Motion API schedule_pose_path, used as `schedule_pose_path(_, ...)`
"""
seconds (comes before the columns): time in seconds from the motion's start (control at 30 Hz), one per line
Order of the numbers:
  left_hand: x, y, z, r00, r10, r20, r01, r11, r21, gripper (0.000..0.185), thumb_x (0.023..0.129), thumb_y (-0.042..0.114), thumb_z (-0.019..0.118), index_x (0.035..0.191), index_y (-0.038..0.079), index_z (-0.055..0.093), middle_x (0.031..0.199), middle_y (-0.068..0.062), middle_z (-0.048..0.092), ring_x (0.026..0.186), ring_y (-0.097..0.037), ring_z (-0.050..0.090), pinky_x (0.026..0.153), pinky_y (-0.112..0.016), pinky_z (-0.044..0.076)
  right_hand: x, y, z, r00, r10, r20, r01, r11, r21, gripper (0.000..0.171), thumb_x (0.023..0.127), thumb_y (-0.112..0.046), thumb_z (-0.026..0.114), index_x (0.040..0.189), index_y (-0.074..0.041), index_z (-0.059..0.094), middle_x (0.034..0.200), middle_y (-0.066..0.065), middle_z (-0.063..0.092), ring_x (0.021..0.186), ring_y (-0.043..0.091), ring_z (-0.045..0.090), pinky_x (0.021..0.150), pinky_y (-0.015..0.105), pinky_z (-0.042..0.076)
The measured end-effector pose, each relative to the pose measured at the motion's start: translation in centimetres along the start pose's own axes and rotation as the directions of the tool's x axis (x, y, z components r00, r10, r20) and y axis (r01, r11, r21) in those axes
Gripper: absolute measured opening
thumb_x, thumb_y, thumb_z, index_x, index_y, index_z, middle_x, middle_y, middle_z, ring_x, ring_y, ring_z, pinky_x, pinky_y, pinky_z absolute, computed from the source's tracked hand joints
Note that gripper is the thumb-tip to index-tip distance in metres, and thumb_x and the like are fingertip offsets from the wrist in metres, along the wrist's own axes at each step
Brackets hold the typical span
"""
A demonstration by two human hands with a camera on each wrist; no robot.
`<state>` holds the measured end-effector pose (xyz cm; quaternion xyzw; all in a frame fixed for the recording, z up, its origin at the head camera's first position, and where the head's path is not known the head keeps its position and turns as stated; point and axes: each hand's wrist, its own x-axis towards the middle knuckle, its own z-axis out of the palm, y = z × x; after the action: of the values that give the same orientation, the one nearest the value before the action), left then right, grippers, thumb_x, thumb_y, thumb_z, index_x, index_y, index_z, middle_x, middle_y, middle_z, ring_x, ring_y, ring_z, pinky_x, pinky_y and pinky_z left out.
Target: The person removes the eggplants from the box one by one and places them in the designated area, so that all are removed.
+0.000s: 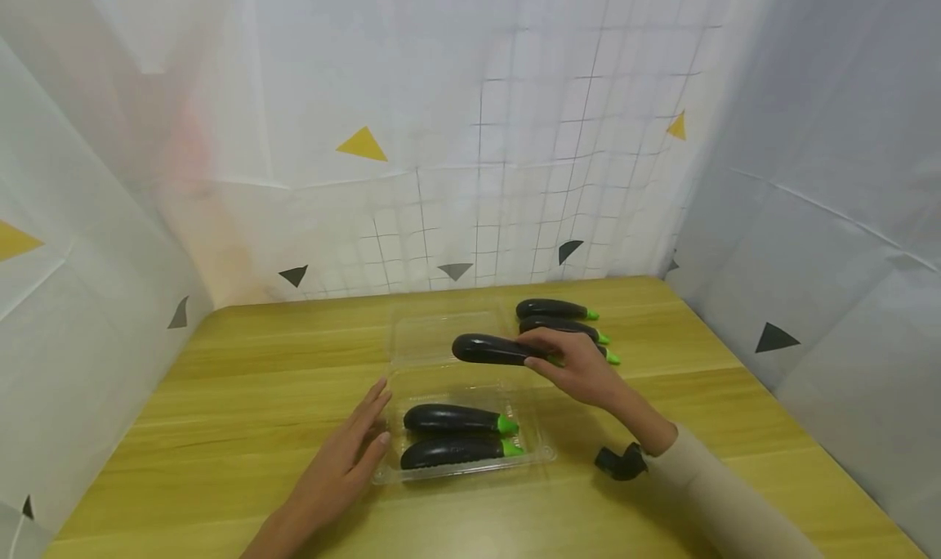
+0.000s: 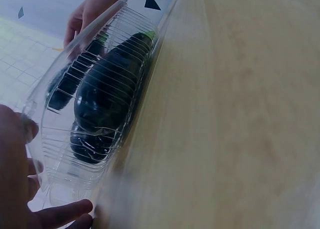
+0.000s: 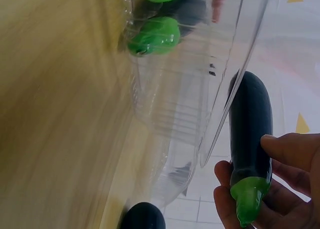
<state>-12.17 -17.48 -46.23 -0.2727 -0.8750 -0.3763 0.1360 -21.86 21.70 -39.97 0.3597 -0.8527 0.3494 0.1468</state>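
My right hand grips an eggplant near its green stem end, raised above the far right part of a clear plastic container. In the right wrist view the thumb and fingers wrap the held eggplant. Inside the container two dark eggplants lie side by side, green stems to the right. My left hand is at the container's left side, fingers extended along the wall. The left wrist view shows its fingertips right beside the container's edge.
Several more eggplants lie at the back right of the wooden table, partly behind the right hand. The container's open lid lies flat toward the back. A small black object sits under the right forearm. White sheets stand around the table.
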Motion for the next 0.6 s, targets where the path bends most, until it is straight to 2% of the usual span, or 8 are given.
schedule_pose_path(0.23,0.1,0.0,-0.1,1.000,0.001,-0.003,-0.001,1.000,0.005,0.059,0.109,0.016,0.056,0.164,0.015,0.035,0.170,-0.007,0.026,0.125,-0.025,0.062,0.104,-0.058,0.047,-0.5,0.4,-0.5,1.000,0.010,-0.018,-0.010,1.000,0.004,0.030,0.096,-0.010,0.077,0.126,-0.010,0.073,0.122,0.005,0.072,0.098,0.016,0.071,0.080,0.039,0.061)
schedule_pose_path(0.6,0.0,0.1,0.0,1.000,0.008,0.001,-0.008,1.000,0.001,0.057,0.110,0.018,0.054,0.163,0.013,0.035,0.170,-0.009,0.026,0.126,-0.027,0.061,0.106,-0.060,0.044,-1.1,0.8,-1.5,0.995,0.098,-0.014,-0.098,0.995,-0.017,0.028,0.098,-0.014,0.076,0.126,-0.012,0.073,0.122,0.002,0.072,0.087,0.014,0.064,0.073,0.035,0.056)
